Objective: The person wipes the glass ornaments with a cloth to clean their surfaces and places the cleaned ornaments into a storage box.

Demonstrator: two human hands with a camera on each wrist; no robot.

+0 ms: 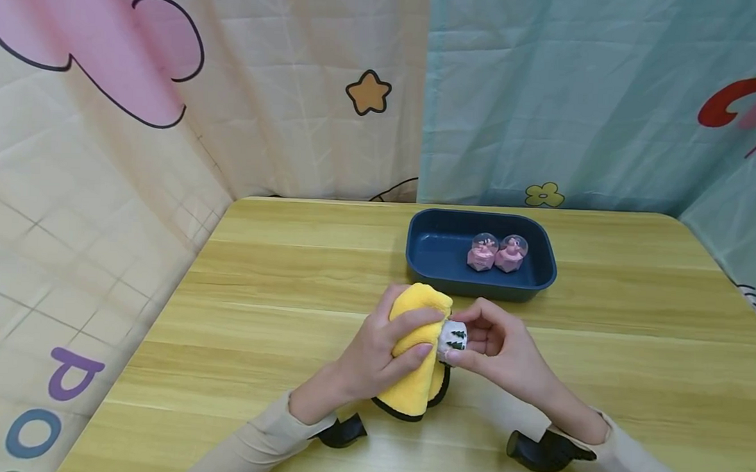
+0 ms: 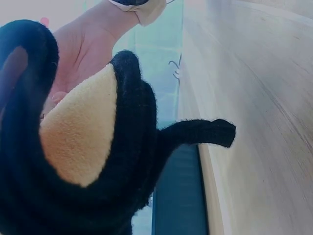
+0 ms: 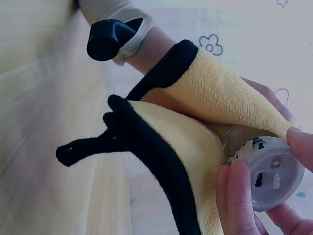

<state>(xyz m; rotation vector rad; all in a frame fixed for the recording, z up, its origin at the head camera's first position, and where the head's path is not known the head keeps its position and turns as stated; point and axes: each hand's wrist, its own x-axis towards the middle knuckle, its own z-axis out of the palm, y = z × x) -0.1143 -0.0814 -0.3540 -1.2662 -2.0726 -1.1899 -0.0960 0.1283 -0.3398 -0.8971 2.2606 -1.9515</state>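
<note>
My left hand [image 1: 374, 354] grips a folded yellow cloth [image 1: 413, 376] with black edging. The cloth is wrapped about the top of a small snow globe [image 1: 453, 339], whose white base carries dark green trees. With thumb and fingers my right hand [image 1: 505, 348] pinches that base from the right. The right wrist view shows the base's grey underside [image 3: 274, 183] and part of a clear dome between the cloth folds; the cloth hides the rest. In the left wrist view the cloth's black border [image 2: 134, 112] covers much of the hand.
Beyond the hands stands a dark blue tray [image 1: 436, 269] on the wooden table [image 1: 276, 295]. Two pink snow globes, one on the left [image 1: 482, 253] and one on the right [image 1: 511, 254], sit side by side in it. Printed curtains [image 1: 307, 108] hang behind the table.
</note>
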